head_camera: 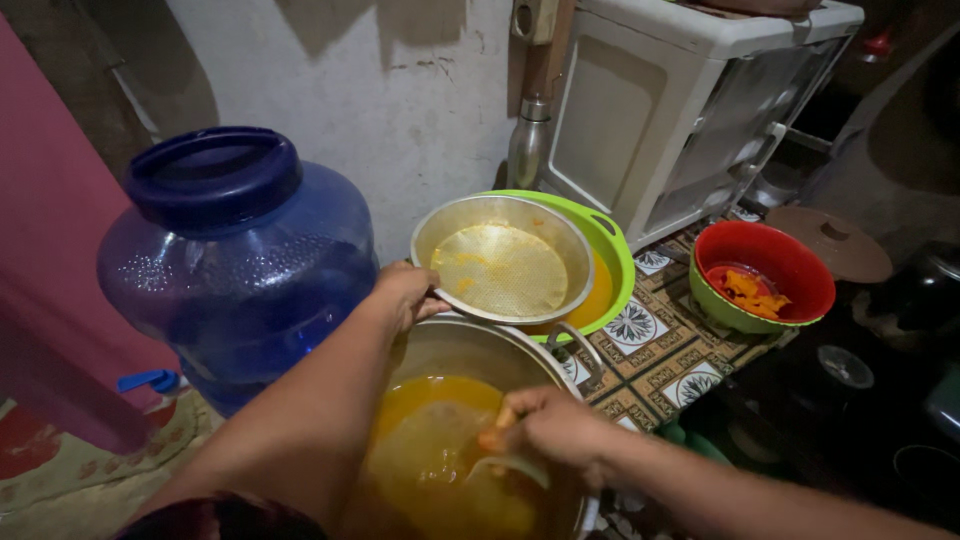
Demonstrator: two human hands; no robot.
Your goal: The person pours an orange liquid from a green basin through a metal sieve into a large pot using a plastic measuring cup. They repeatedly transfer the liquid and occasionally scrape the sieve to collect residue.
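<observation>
My left hand [403, 293] grips the rim of a round metal sieve [500, 268], holding it over a green plastic bowl [615, 250] that has orange liquid in it. My right hand [548, 425] is shut on the handle of a ladle [505, 462] dipped into a large metal pot [470, 345] full of orange-yellow liquid. The ladle's scoop sits in the liquid. The pot stands just in front of the sieve and green bowl.
A big blue water jug [235, 255] with a tap stands at the left. A red-and-green bowl [765, 275] with orange pulp sits on the patterned cloth [665, 355] at the right. Behind stand a white oven [690, 110], a metal flask [527, 145] and a brown lid [835, 243].
</observation>
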